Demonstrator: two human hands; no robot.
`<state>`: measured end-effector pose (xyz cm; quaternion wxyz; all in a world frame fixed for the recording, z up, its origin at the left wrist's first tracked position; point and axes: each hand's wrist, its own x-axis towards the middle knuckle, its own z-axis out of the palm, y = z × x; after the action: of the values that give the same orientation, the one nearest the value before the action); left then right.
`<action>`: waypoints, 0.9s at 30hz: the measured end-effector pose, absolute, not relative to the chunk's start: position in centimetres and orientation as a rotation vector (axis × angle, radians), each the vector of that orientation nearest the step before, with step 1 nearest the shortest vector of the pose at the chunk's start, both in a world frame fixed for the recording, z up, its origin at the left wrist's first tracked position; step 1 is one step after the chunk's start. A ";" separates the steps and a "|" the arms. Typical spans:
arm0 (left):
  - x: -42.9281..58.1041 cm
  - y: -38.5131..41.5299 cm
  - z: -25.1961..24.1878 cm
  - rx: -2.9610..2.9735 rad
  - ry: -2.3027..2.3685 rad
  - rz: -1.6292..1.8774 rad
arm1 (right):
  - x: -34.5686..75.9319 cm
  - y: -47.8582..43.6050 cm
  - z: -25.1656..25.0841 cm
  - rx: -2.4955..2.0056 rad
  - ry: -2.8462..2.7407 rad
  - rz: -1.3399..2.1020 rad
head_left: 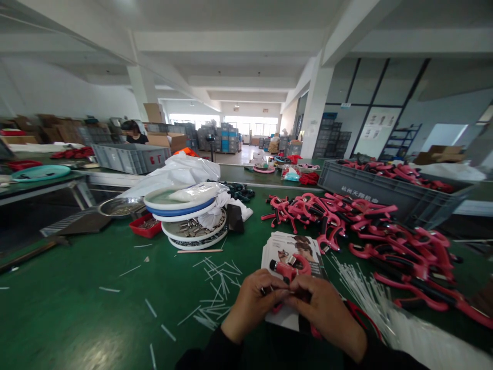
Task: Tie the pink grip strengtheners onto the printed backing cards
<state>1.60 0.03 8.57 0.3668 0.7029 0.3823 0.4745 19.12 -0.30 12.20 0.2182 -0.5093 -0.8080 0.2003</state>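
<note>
My left hand (pixel 252 303) and my right hand (pixel 323 313) meet low in the middle of the view, their fingers pinching together over a red plastic tool with black grips (pixel 289 268). Part of the tool is hidden behind my fingers. Whatever small piece lies between my fingertips is too hidden to name. Under my hands lies a stack of printed leaflets (pixel 288 252). A large heap of similar red-and-black tools (pixel 389 241) spreads to the right, and loose white plastic strips (pixel 215 293) lie to the left.
A green workbench (pixel 77 308) runs beneath everything. A grey crate of red tools (pixel 396 190) stands at the right. Round white trays holding metal parts (pixel 192 231) sit ahead on the left, beside a red tray (pixel 145 226). A co-worker (pixel 134 132) sits farther back.
</note>
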 end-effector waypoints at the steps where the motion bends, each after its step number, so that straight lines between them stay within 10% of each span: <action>1: 1.7 -0.1 8.8 1.829 0.993 1.201 | 19.3 -0.5 12.2 -1.398 -2.246 0.552; 27: 2.6 -0.6 9.8 1.948 0.988 1.177 | 19.9 -2.0 12.7 -1.394 -2.297 0.428</action>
<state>2.62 -0.63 9.77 0.3245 0.7426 0.3766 0.4488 19.87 -2.05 12.72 0.2090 -0.5011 -0.8256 0.1537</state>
